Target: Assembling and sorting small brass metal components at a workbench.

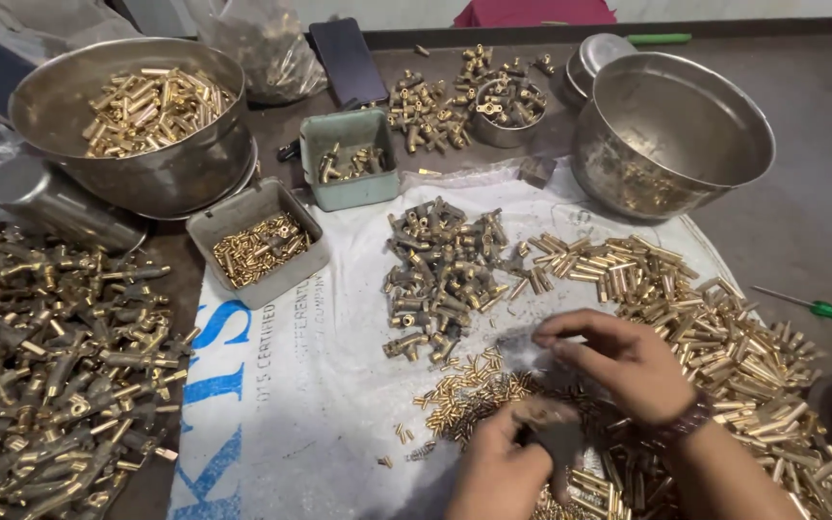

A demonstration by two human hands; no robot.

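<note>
My left hand (505,453) is low in the middle, its fingers curled around a small dark part that I cannot make out clearly. My right hand (618,361) is just beyond it, with fingers bent and fingertips pinched over a scatter of tiny brass pins (464,390) on a white printed sack (291,385). What the right fingertips pinch is too blurred to tell. A heap of brass fittings (440,274) lies just beyond the hands. Longer brass tubes (715,327) spread to the right, under and around my right wrist.
A steel bowl of brass tubes (137,111) stands back left and another steel bowl (671,130) back right. Two small trays (257,246) (349,159) hold brass pieces. A big heap of fittings (50,366) fills the left. A green screwdriver (820,310) lies far right, a phone (349,58) at the back.
</note>
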